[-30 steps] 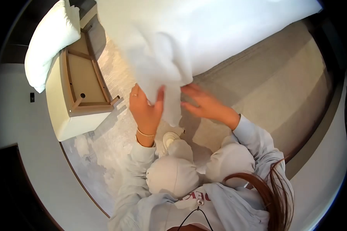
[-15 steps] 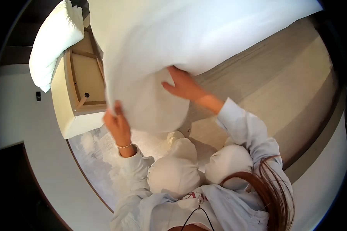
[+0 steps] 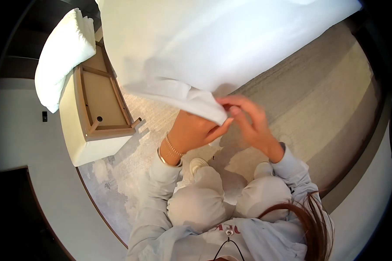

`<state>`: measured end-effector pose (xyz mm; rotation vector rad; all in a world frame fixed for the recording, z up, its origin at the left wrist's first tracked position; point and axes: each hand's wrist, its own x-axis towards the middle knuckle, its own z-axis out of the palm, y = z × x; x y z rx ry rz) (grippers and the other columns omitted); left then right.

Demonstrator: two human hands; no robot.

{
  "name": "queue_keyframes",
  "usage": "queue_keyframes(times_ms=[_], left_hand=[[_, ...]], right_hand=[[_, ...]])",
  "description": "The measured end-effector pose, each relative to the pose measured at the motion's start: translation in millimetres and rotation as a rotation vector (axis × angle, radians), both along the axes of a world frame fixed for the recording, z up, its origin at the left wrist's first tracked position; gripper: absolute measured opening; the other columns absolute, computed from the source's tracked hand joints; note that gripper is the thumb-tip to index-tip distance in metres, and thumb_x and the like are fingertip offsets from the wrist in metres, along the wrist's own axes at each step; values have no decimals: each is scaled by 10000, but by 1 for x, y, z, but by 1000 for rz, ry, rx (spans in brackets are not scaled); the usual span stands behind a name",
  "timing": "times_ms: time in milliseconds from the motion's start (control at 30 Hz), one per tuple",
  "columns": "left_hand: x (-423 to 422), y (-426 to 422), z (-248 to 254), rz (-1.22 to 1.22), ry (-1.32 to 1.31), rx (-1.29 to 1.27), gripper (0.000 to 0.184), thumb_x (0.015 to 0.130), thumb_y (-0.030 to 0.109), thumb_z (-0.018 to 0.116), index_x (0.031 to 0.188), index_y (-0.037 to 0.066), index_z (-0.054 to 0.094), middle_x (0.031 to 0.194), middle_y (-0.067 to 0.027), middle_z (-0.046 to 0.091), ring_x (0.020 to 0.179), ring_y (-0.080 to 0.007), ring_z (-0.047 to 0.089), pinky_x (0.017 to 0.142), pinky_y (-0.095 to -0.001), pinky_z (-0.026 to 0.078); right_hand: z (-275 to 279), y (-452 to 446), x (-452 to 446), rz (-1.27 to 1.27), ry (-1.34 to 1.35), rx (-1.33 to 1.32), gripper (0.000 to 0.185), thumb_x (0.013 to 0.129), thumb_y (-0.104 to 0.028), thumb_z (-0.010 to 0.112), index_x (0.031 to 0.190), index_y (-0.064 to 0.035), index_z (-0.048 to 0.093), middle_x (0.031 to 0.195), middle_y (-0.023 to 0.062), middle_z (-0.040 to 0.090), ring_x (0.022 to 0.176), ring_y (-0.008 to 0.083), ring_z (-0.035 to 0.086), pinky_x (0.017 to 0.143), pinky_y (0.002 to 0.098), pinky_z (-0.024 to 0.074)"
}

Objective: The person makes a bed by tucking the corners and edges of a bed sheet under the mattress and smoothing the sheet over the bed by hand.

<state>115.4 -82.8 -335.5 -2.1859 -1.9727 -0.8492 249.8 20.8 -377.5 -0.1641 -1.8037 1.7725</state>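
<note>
A large white bed sheet (image 3: 196, 48) hangs over what looks like the end of a bed, its lower part drawn out toward me in a fold. My left hand (image 3: 194, 130) is under that folded edge, closed on the cloth, with its thumb toward the tip of the fold. At the same tip, my right hand (image 3: 255, 124) pinches the sheet between bent fingers and thumb. Both hands nearly meet there, above my knees. The left fingers are partly hidden by the cloth.
A bench or seat (image 3: 104, 93) lies tipped on its side at the left, wooden underside and legs facing me. A white pillow or folded duvet (image 3: 65, 58) rests on it. Patterned carpet (image 3: 300, 95) covers the floor, and a pale wall (image 3: 39, 143) stands left.
My left hand has moved right and upward, bringing the sheet's edge over. My right hand has come down and right to meet it. The hanging flap is now gathered into a narrow fold.
</note>
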Motion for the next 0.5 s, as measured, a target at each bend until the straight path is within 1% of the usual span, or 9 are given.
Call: queue_keyframes(times_ms=[100,167,267,333,367,400,433,467,500], left_hand=[[5,9,4,23,82,-18,92,732,184,660,722,110,606,679,-34,551,622,-231,529,531,-346,410],[6,11,1,66,151,0,86,727,194,662,732,123,615,690,-27,555,620,-228,528,529,-344,410],[11,-8,-19,55,46,78,97,691,189,673,751,130,626,723,-19,572,617,-221,531,534,-326,420],[12,-29,-29,191,-7,149,136,654,193,677,767,126,642,772,-17,592,658,-212,546,543,-315,436],[11,-40,-28,191,-38,104,244,682,193,666,888,69,625,853,-70,603,752,-223,570,637,-320,456],[10,-45,-27,197,-38,92,244,682,193,666,888,69,625,853,-70,603,752,-223,570,637,-320,456],[10,-49,-26,318,-182,319,317,713,217,667,963,39,590,906,-85,590,820,-219,559,706,-323,443],[11,-50,-24,437,-324,550,391,745,242,669,1037,8,556,958,-100,576,887,-215,548,774,-326,430],[11,-47,-19,442,-321,540,391,745,242,669,1037,8,556,958,-100,576,887,-215,548,774,-326,430]], right_hand=[[9,19,11,-135,28,282,265,796,-99,605,1047,-16,590,957,115,612,858,236,585,771,332,464],[10,7,9,-135,-43,260,272,784,-113,625,1037,-21,582,953,112,610,855,231,585,768,328,464],[-6,-3,0,-90,-180,200,278,753,-123,656,999,-34,564,928,93,603,847,224,584,752,329,468],[-20,-3,-6,-56,-232,166,275,732,-119,668,971,-43,553,907,78,598,842,223,581,739,334,472],[-25,-3,-7,-47,-249,253,259,711,-111,673,931,-54,550,876,62,588,827,220,576,718,334,474],[-30,-4,-8,-34,-270,337,244,689,-104,678,891,-66,546,845,45,577,813,217,571,698,334,476],[-33,-7,-9,-24,-273,324,244,689,-104,678,891,-66,546,845,45,577,813,217,571,698,334,476],[-34,-13,-11,-19,-180,534,223,681,-109,673,862,-80,548,825,33,567,800,216,565,681,328,477],[-35,-18,-13,-19,-78,744,202,672,-114,669,833,-94,549,805,20,556,788,214,558,664,323,477]])
